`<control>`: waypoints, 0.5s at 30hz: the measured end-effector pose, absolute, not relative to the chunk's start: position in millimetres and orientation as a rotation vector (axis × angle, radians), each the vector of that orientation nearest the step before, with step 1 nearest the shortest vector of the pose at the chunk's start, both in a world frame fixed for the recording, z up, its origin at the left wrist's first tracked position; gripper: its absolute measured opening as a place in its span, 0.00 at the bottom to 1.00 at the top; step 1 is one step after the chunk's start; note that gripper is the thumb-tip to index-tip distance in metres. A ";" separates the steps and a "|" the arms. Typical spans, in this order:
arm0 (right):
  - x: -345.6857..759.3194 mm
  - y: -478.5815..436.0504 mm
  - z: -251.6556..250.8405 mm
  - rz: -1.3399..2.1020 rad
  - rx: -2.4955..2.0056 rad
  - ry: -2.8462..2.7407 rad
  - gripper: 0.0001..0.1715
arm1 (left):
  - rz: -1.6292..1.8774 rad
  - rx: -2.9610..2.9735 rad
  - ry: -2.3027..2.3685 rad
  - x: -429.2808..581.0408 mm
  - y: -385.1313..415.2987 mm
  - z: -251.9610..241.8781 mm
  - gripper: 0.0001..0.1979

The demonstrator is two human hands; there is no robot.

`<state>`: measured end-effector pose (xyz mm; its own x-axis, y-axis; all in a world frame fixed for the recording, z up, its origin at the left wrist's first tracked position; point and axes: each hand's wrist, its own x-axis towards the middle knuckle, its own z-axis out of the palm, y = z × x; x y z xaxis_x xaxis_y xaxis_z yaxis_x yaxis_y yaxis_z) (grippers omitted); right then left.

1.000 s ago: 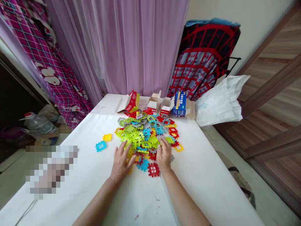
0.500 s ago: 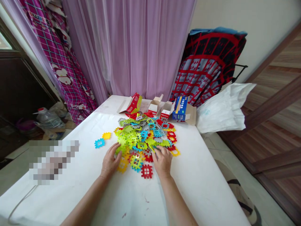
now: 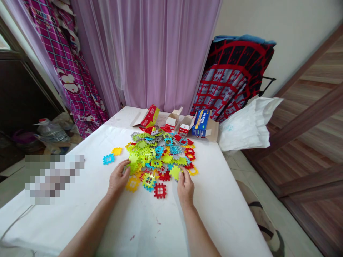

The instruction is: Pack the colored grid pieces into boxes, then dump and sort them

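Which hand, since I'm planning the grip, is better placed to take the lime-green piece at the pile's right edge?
Probably the right hand: its fingers reach the lime-green piece, while the left hand sits across the pile.

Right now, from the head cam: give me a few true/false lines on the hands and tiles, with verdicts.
1. The left hand holds the blue tile. False: the blue tile lies apart, left of that hand.
2. The right hand touches a lime tile at the front of the pile. True.
3. A red tile lies between the hands, nearer the person than the pile. True.
4. The blue box sits at the table's left end. False: the blue box is at the far right, near the white bag.
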<state>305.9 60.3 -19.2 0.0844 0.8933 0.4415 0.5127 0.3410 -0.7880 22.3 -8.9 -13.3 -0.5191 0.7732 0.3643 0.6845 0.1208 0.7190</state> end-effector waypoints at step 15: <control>396.7 74.3 -25.5 0.161 -1.483 -1.832 0.21 | 1.329 1.542 2.263 21.2 -7.4 -10.5 0.18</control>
